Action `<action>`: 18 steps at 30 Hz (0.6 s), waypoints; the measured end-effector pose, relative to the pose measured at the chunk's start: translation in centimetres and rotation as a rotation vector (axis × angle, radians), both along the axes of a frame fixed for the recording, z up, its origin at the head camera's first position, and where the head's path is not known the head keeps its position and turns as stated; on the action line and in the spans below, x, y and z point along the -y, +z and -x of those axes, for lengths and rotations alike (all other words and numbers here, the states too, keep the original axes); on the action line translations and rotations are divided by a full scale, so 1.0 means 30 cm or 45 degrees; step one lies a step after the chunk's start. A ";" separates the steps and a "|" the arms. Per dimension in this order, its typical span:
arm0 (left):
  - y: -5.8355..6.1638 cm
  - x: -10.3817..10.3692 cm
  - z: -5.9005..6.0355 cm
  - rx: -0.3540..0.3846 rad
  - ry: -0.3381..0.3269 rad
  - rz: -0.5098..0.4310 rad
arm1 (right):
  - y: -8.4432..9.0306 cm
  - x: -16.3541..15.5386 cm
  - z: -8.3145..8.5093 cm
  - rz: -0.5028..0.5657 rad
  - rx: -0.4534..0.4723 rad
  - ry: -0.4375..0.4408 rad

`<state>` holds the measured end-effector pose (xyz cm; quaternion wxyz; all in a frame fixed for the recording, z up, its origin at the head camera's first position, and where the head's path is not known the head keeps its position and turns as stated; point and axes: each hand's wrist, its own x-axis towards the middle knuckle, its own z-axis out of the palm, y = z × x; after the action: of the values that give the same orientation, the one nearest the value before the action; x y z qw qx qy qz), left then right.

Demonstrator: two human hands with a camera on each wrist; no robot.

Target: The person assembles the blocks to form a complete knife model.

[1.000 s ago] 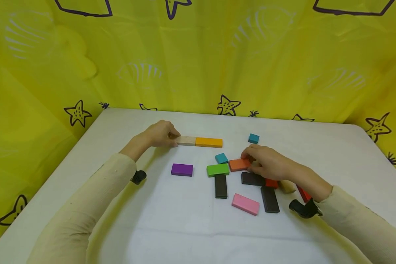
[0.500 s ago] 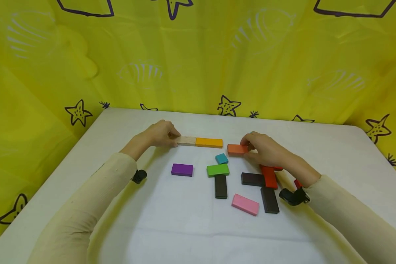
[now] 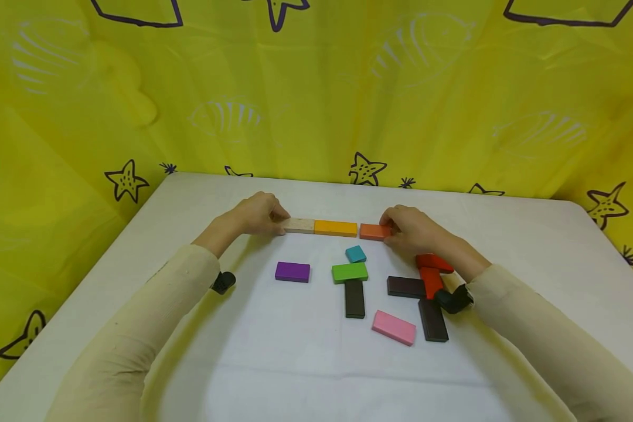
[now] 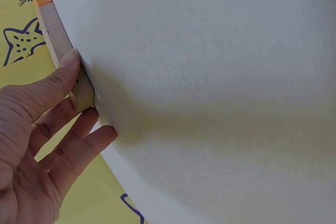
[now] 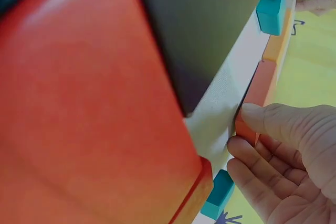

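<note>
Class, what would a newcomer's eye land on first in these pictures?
A row of three blocks at the table's far middle: natural wood block, yellow-orange block, orange block. The left hand holds the wood end, the right hand pinches the orange end. Nearer, loose blocks lie scattered, including a pink block.

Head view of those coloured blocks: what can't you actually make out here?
- Right end of the orange block: covered by the right hand.
- Left end of the pale wooden block: behind the left hand.
- Red blocks: partly under the right wrist.
- Right wrist view: near blocks blurred.
</note>
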<state>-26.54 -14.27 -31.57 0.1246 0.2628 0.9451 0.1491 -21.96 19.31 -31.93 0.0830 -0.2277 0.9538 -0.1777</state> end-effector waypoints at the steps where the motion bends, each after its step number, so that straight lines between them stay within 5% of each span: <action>1: 0.000 0.000 0.000 0.001 0.001 -0.001 | 0.000 0.002 0.003 0.001 -0.001 0.006; 18: 0.003 -0.003 -0.006 0.010 0.023 -0.001 | -0.010 0.015 0.009 0.005 0.007 0.004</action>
<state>-26.35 -14.18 -31.49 0.1267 0.2536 0.9469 0.1517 -22.22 18.85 -32.24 0.0853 -0.2287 0.9529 -0.1802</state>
